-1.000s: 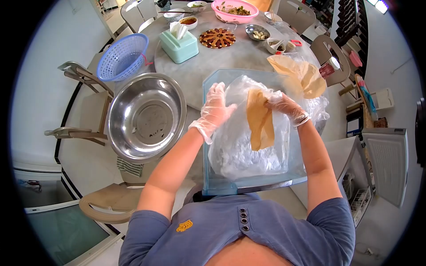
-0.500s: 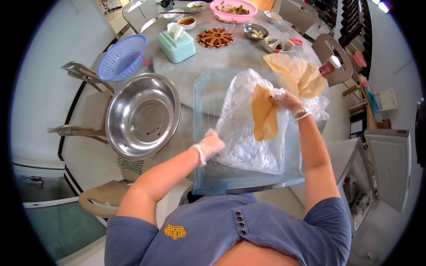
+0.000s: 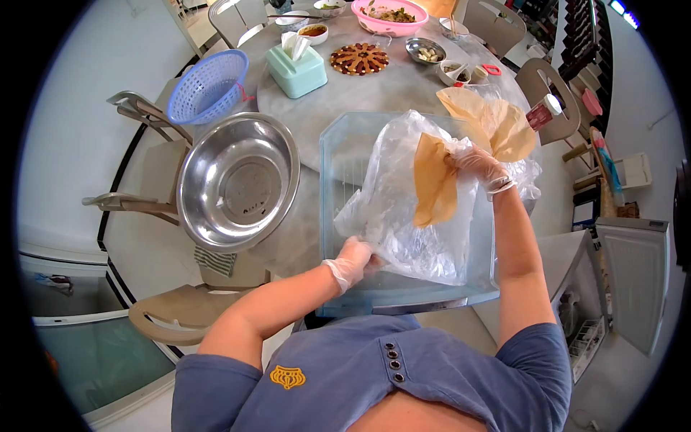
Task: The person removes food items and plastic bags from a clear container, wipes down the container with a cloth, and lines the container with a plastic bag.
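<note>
My right hand [image 3: 481,167], in a clear disposable glove, pinches a brown paper sheet [image 3: 434,183] that hangs down in front of a clear plastic bag [image 3: 403,230]. The bag lies crumpled inside a transparent blue-tinted bin [image 3: 332,288]. My left hand [image 3: 353,261], gloved too, is closed on the bag's lower left edge; its fingertips are partly hidden. More brown paper [image 3: 493,122] lies bunched beyond my right hand, over the bin's far right corner.
Left of the bin stands a steel basin [image 3: 241,180], with a blue colander [image 3: 209,86] behind it. A tissue box [image 3: 296,72], a round trivet [image 3: 359,59], a pink bowl [image 3: 390,27] and a red-labelled jar [image 3: 543,111] stand farther back. Chairs surround the table.
My left hand has moved down and slightly right and taken hold of the bag's edge, which is now pulled up at the left. My right hand still holds the brown paper sheet.
</note>
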Demonstrator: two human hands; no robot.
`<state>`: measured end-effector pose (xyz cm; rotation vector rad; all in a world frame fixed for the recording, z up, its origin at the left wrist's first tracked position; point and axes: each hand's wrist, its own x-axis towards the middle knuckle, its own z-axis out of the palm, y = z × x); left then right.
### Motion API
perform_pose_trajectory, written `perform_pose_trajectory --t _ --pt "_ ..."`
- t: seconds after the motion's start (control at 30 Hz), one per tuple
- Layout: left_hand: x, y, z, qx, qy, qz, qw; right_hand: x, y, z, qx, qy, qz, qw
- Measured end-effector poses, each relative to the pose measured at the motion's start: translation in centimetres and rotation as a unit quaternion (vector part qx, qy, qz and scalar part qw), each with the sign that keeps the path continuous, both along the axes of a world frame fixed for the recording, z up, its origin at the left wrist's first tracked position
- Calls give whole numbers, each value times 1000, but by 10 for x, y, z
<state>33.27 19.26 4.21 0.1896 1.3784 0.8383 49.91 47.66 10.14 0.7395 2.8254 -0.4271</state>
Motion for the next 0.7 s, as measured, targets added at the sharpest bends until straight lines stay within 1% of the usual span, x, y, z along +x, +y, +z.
perform_pose_trajectory --t 0.03,0.07,0.1,0.13,0.17,0.23,0.27,0.3,0.37,0.4,0.43,0.5,0.57,0.63,0.67,0.7 --pt "-2 0 8 1 -1 -1 1000 -2 -2 6 103 -41 97 989" --pt "-3 -1 16 21 -21 52 998 -1 -3 13 -46 14 -48 998" --pt "-5 -1 25 40 -42 104 993 -4 -8 27 -192 69 -190 960" --pt "-8 0 33 41 -43 103 993 -10 -27 48 -204 102 -255 940" --pt "-11 2 42 59 -61 115 990 -13 -29 59 -202 102 -256 940" --pt "-17 5 55 79 -81 129 985 -19 -30 71 -131 36 -257 957" --pt "-19 7 61 109 -108 149 977 -11 -25 62 -216 129 -303 919" --pt "-22 9 67 139 -135 169 966 -9 -27 67 -213 128 -302 920" --pt "-31 8 83 161 -149 159 963 -8 -31 81 -235 212 -303 899" --pt "-35 8 88 181 -162 146 959 -1 -13 68 -153 245 -205 935" --pt "-41 8 91 184 -162 150 958 -7 -18 83 -152 244 -201 937" --pt "-53 8 95 238 -184 139 944 -14 -27 121 -112 178 -306 929" --pt "-67 7 106 253 -176 153 939 -24 -30 131 -254 314 -306 862" --pt "-86 7 112 268 -169 166 934 -49 -42 162 -253 294 -303 871" --pt "-100 6 114 290 -159 171 928 -63 -45 169 -251 294 -299 872" --pt "-115 4 116 313 -150 176 921 -77 -48 175 -276 332 -259 864"
